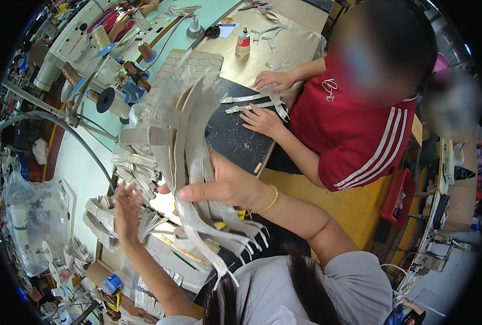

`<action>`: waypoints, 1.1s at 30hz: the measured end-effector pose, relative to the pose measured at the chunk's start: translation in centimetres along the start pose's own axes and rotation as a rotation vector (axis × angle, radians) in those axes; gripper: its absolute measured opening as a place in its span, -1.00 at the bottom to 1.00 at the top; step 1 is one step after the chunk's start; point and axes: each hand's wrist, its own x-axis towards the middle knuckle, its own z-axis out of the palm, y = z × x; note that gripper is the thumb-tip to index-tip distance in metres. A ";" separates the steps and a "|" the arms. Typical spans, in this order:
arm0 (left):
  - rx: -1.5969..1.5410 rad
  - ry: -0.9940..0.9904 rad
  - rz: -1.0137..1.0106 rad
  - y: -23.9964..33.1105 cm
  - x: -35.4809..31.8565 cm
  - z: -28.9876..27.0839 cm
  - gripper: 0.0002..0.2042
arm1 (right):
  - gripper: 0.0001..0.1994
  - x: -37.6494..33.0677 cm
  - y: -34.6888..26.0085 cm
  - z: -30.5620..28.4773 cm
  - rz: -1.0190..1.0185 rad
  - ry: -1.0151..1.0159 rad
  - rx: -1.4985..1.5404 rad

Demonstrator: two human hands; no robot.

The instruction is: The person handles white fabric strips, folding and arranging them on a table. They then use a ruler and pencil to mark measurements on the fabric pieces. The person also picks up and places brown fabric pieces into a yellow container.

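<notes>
A thick bundle of silver-grey shoe straps is gripped in my right hand, raised over the middle of the work area, with the thumb pressed across it. The strap ends fan out above the hand and hang down below it in thin strips. My left hand is beside the stacks of similar straps at left. Its fingers are stretched out and somewhat blurred, and nothing shows in them. Another strap bundle lies just left of that hand.
Across the dark tabletop, a co-worker in a red shirt has both hands at pale buckled straps. A white bottle stands beyond. Thread spools and a sewing machine are at upper left; a red bin is at right.
</notes>
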 end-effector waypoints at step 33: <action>-1.557 0.044 -0.134 -6.3 -6.4 19.0 0.10 | -0.58 -3.5 4.5 -3.6 0.197 0.508 0.377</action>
